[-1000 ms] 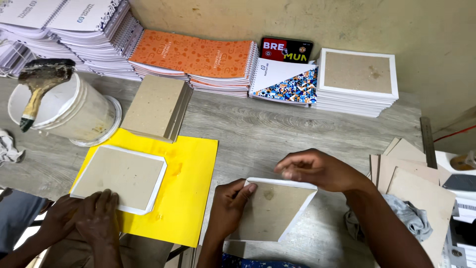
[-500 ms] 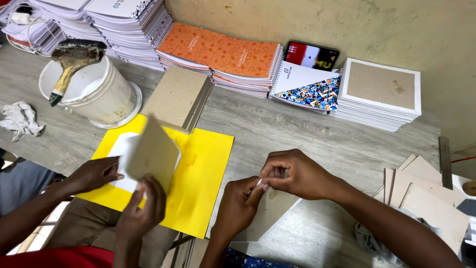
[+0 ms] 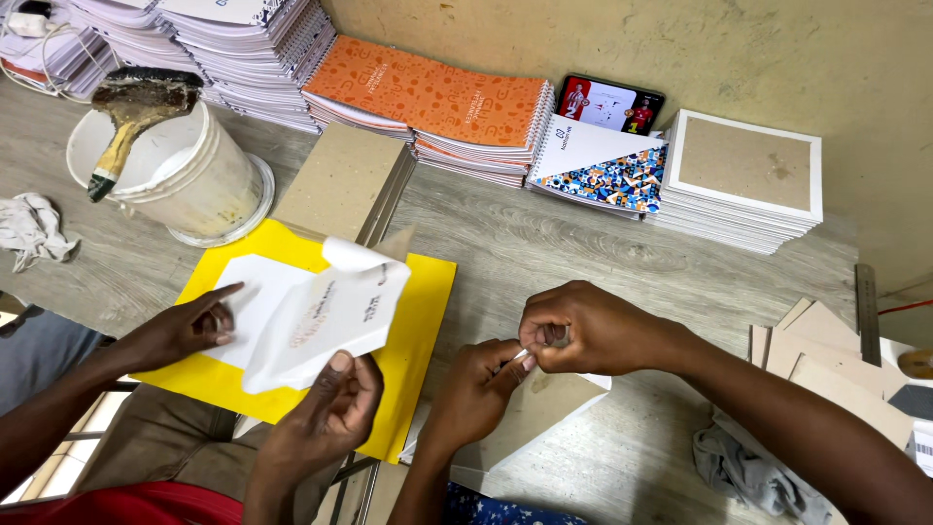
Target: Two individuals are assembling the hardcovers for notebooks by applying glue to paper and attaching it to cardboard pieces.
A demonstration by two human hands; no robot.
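— Pinching at what, those two hands nearest the camera?
— The left hand (image 3: 476, 389) and right hand (image 3: 581, 329) meet fingertip to fingertip, both closed on the white edge of a grey board cover (image 3: 530, 413) that lies flat on the desk (image 3: 544, 243) just under them. How much of the edge each one grips I cannot tell.
— And the other pair, to the left?
— A co-worker's. One hand (image 3: 326, 408) holds up a curling white sheet (image 3: 326, 316) by its lower edge; the other hand (image 3: 190, 326) rests with fingers spread on a yellow sheet (image 3: 428, 292).
— Further back?
— A stack of plain grey boards (image 3: 340, 185), then a white bucket (image 3: 185, 180) with a dirty brush (image 3: 131, 112) lying across its rim, a crumpled rag (image 3: 34, 224) beside it.
— Along the wall?
— Stacks of spiral notebooks: orange covers (image 3: 432, 97), a white one with a coloured pattern (image 3: 603, 165), and finished white-edged covers (image 3: 743, 180) on the right.
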